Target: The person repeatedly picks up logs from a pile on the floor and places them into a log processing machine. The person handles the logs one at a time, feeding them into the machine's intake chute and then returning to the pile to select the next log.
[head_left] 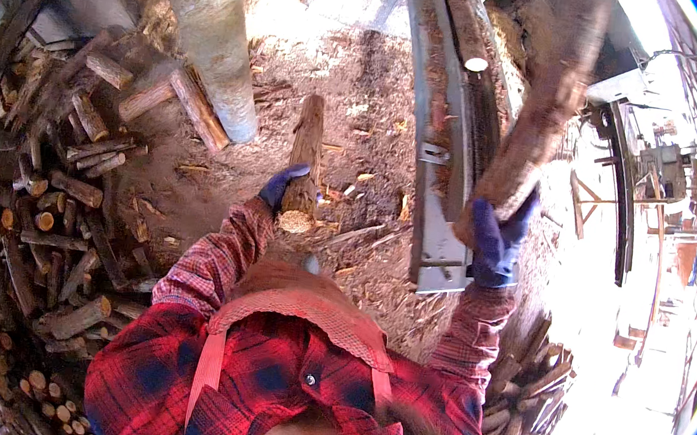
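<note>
A dark blue glove covers my left hand (284,184), which is closed on the side of a short, bark-covered log (308,139). Its pale cut end faces me, and the log is over the dirt floor; whether it touches the ground I cannot tell. My right hand (500,239), also in a blue glove, grips the near end of a longer, thicker log (542,111). That log slants up and away, and its far part is blurred. Just left of the right hand runs a long metal channel (439,259), partly covered by the thick log.
Another log (468,23) lies along the channel's far part. Cut firewood (60,226) is heaped along the left. A thick pale post (205,35) stands at the far left, beside two loose logs (198,108). More split wood (529,392) is stacked at the near right.
</note>
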A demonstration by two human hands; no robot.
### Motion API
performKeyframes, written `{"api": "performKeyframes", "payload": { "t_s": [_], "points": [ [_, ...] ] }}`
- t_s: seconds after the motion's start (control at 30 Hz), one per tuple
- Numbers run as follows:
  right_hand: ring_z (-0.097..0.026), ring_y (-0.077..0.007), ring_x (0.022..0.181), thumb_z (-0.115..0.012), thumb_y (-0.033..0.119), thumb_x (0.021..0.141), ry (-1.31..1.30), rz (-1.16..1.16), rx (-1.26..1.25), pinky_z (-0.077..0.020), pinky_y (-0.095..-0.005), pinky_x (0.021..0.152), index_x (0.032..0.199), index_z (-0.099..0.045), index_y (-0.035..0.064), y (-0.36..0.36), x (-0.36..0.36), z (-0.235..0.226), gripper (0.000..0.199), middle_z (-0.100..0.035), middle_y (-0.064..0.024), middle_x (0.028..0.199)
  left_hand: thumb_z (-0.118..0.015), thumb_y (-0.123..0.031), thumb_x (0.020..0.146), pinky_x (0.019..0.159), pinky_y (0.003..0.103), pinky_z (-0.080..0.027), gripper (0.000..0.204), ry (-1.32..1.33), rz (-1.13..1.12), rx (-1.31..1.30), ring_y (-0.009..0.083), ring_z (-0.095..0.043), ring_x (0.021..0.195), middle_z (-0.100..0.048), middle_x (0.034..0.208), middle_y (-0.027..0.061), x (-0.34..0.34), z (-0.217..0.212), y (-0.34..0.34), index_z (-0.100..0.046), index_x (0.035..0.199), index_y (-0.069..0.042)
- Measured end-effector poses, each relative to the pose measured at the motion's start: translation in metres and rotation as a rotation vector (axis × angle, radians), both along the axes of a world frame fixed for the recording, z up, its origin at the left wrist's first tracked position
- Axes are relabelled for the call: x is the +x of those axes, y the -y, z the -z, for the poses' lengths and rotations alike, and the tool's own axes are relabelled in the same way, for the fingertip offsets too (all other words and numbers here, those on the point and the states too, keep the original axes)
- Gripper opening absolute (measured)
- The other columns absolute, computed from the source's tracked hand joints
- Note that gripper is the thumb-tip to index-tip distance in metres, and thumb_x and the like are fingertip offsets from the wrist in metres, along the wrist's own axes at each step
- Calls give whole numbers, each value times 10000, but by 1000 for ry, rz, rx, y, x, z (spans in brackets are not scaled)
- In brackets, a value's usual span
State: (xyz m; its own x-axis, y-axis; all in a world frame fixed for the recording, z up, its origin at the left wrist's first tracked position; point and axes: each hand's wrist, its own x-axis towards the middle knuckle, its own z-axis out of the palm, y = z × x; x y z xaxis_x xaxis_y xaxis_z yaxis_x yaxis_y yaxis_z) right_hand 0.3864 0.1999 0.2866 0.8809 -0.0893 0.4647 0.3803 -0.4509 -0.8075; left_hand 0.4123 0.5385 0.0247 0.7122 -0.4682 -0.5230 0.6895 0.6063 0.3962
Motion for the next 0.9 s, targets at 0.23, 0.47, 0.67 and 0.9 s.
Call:
{"api": "performKeyframes", "payload": {
  "t_s": [0.23,0.47,0.67,0.9],
  "points": [
    [-451,-284,1190,-751,281,712,-226,59,-26,-368,-380,1018,1463,-213,100,132,38,66,941,-436,-192,1342,-678,-344,810,711,372,-565,515,308,54,144,248,-661,792,-646,915,143,9,-151,62,-527,1138,23],
    [-542,-419,1129,-750,442,614,-520,177,-702,-458,-450,937,1436,-263,110,148,94,91,1011,-556,-272,1210,-720,-262,759,743,360,-564,574,818,-156,337,242,-657,832,-635,955,142,25,-262,95,-487,1204,14],
    [-537,-444,1095,-718,479,673,-471,226,-629,-447,-471,926,1358,-349,73,154,107,94,877,-545,-266,1193,-778,-236,715,795,353,-524,740,1615,-565,601,228,-620,921,-606,1070,122,83,-366,184,-384,1312,-49],
    [-554,-296,1119,-747,255,773,17,150,46,-439,-370,945,1245,-464,-84,77,2,89,646,-564,-232,1196,-752,-297,726,852,428,-491,910,1245,397,1487,353,-612,961,-604,1050,231,86,-151,225,-220,1403,-4]
  ]
}}
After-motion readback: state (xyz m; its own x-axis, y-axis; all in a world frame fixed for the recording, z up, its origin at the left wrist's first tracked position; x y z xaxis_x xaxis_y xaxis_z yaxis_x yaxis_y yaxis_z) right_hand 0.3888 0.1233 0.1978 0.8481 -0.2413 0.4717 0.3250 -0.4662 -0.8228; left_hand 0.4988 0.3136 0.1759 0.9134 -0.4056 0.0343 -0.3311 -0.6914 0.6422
